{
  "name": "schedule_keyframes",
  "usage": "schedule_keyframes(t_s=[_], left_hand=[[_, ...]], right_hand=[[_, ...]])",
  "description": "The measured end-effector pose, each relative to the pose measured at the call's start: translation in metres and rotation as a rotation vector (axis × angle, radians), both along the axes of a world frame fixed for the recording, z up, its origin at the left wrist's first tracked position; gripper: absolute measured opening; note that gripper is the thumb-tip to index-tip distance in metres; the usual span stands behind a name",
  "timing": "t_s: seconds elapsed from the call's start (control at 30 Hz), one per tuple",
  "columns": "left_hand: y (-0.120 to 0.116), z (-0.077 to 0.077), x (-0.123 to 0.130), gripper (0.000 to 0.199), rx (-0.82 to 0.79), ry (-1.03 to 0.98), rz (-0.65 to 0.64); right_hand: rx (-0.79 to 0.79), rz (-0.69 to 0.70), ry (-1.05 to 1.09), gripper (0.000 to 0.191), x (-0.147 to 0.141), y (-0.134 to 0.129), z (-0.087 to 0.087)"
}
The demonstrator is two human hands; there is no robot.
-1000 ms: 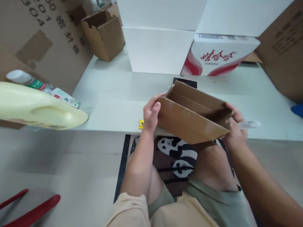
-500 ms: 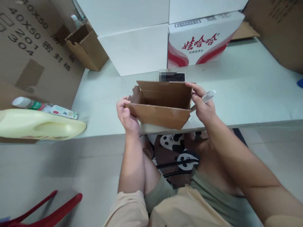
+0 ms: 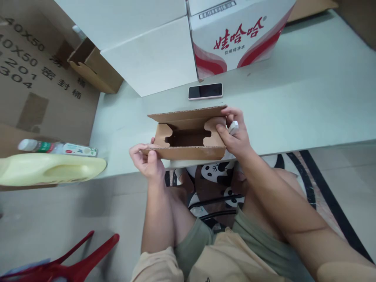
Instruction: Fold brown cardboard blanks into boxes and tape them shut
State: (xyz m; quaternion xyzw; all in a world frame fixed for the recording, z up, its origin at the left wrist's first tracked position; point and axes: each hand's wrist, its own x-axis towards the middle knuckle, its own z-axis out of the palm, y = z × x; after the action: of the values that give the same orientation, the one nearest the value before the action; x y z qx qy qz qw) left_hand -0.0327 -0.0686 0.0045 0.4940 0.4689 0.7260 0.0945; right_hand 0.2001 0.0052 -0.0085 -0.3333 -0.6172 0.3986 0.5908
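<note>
A pale desk [image 3: 311,90] stretches across the head view, with a tiled floor [image 3: 123,211] and a panda-patterned mat [image 3: 214,172] below its front edge. At the back of the desk stand white boxes [image 3: 152,66] and, right beside them, a red-and-white carton [image 3: 235,43] with red lettering; a phone [image 3: 205,91] lies in front of them, screen up. Toward the left, a small brown box [image 3: 104,70] stands near a large printed carton [image 3: 17,102], and a yellow jug [image 3: 53,168], a white-capped bottle [image 3: 44,146] and a little white packet [image 3: 79,149] lie close together. Centrally, at the front edge of the desk, the open cardboard box [image 3: 190,152] is held between both hands, its opening facing up; its long far flap is raised, and notched short flaps lean inward at both ends. The left hand [image 3: 149,164] has its grip closed on the left front corner, thumb on the near side. The right hand [image 3: 236,135] grasps the right end, thumb on the short flap, with a thin whitish object [image 3: 234,127] also tucked in its grip; what that is cannot be told. Red legs [image 3: 94,254] show on the floor, lower left.
</note>
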Motion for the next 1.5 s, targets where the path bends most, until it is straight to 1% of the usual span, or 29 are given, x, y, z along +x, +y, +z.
schedule_keyframes(t_s=[0.07, 0.1, 0.17, 0.2, 0.23, 0.33, 0.43, 0.5, 0.57, 0.63, 0.7, 0.77, 0.83, 0.9, 0.93, 1.0, 1.07, 1.13, 1.17, 1.2, 1.27, 1.33, 1.4, 1.5], left_hand=[[0.003, -0.006, -0.001, 0.035, -0.032, 0.039, 0.09], [0.005, -0.008, -0.002, 0.037, -0.055, 0.073, 0.127], [0.007, -0.011, -0.004, 0.043, -0.11, 0.169, 0.169], [0.008, -0.011, -0.005, 0.047, -0.141, 0.221, 0.183], [0.009, -0.011, -0.007, 0.049, -0.171, 0.273, 0.196], [0.011, -0.007, -0.013, 0.042, -0.269, 0.383, 0.174], [0.014, -0.004, -0.021, 0.034, -0.324, 0.385, 0.094], [0.016, -0.004, -0.026, 0.031, -0.325, 0.332, 0.08], [0.019, -0.005, -0.032, 0.028, -0.301, 0.23, 0.103], [0.021, -0.007, -0.037, 0.025, -0.271, 0.087, 0.122], [0.022, -0.007, -0.043, 0.024, -0.279, -0.027, 0.11], [0.024, -0.006, -0.047, 0.025, -0.322, -0.084, 0.091], [0.026, -0.006, -0.051, 0.027, -0.354, -0.127, 0.11], [0.027, -0.008, -0.055, 0.029, -0.353, -0.208, 0.158], [0.028, -0.009, -0.057, 0.029, -0.345, -0.256, 0.18], [0.029, -0.012, -0.062, 0.03, -0.324, -0.345, 0.188], [0.03, -0.015, -0.065, 0.032, -0.31, -0.423, 0.152], [0.031, -0.018, -0.066, 0.03, -0.307, -0.492, 0.128], [0.032, -0.019, -0.066, 0.029, -0.322, -0.52, 0.129], [0.032, -0.021, -0.065, 0.027, -0.355, -0.542, 0.136], [0.034, -0.025, -0.06, 0.026, -0.477, -0.582, 0.133], [0.035, -0.03, -0.054, 0.03, -0.597, -0.613, 0.068], [0.035, -0.033, -0.048, 0.04, -0.637, -0.605, -0.041], [0.033, -0.035, -0.038, 0.058, -0.556, -0.536, -0.182]], right_hand=[[0.0, 0.001, 0.045, 0.033, -0.002, -0.001, 0.001], [0.002, 0.002, 0.051, 0.028, -0.002, -0.001, 0.003], [0.004, -0.013, 0.04, 0.012, -0.002, -0.002, 0.007], [-0.001, -0.021, 0.037, 0.01, -0.001, -0.002, 0.008], [-0.013, -0.026, 0.039, 0.012, 0.0, -0.002, 0.01], [-0.051, 0.006, 0.051, 0.019, 0.005, -0.003, 0.012], [-0.047, 0.084, 0.04, 0.026, 0.01, -0.004, 0.012], [-0.043, 0.08, 0.056, 0.028, 0.013, -0.004, 0.01], [-0.093, -0.014, 0.095, 0.029, 0.014, -0.003, 0.008], [-0.239, -0.151, 0.139, 0.026, 0.014, 0.001, 0.006], [-0.406, -0.229, 0.171, 0.02, 0.015, 0.005, 0.005], [-0.483, -0.229, 0.235, 0.014, 0.018, 0.009, 0.007], [-0.48, -0.207, 0.337, 0.01, 0.023, 0.013, 0.01], [-0.479, -0.219, 0.427, 0.007, 0.027, 0.016, 0.013], [-0.492, -0.234, 0.44, 0.007, 0.028, 0.018, 0.013], [-0.545, -0.248, 0.399, 0.007, 0.027, 0.019, 0.013], [-0.613, -0.191, 0.29, 0.01, 0.022, 0.017, 0.011], [-0.648, -0.063, 0.129, 0.017, 0.014, 0.012, 0.007], [-0.639, 0.016, 0.04, 0.023, 0.009, 0.009, 0.004], [-0.608, 0.098, -0.042, 0.029, 0.005, 0.005, 0.002], [-0.494, 0.252, -0.156, 0.044, -0.002, 0.0, -0.003], [-0.355, 0.354, -0.2, 0.059, -0.005, -0.003, -0.006], [-0.248, 0.379, -0.217, 0.068, -0.005, -0.003, -0.007], [-0.142, 0.363, -0.222, 0.068, -0.002, -0.001, -0.003]])
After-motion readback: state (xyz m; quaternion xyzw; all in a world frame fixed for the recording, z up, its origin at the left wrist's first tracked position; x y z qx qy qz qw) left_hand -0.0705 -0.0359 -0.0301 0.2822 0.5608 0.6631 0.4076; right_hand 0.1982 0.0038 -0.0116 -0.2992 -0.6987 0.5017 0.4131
